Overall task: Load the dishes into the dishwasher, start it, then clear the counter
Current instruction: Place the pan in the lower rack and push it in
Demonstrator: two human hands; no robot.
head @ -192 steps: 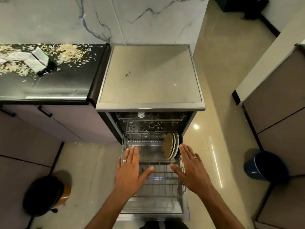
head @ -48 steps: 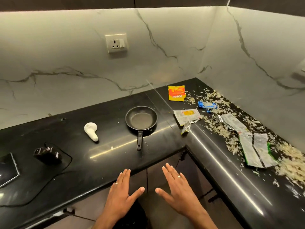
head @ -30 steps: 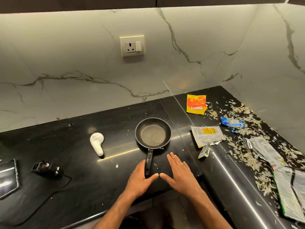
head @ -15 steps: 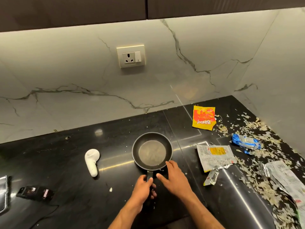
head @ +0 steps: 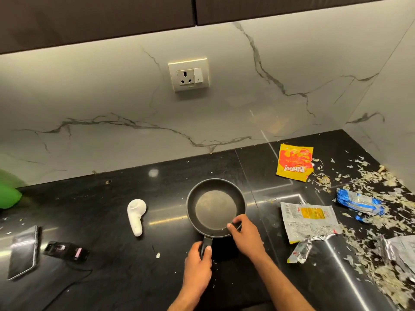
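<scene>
Counter point(head: 112, 277): hands point(head: 198, 263) grip pan point(head: 215, 207).

Pan handle point(head: 206, 243) under left hand point(head: 198, 269)

pan point(head: 216, 207) | small, black, empty | upright on black counter point(head: 107, 221)
</scene>
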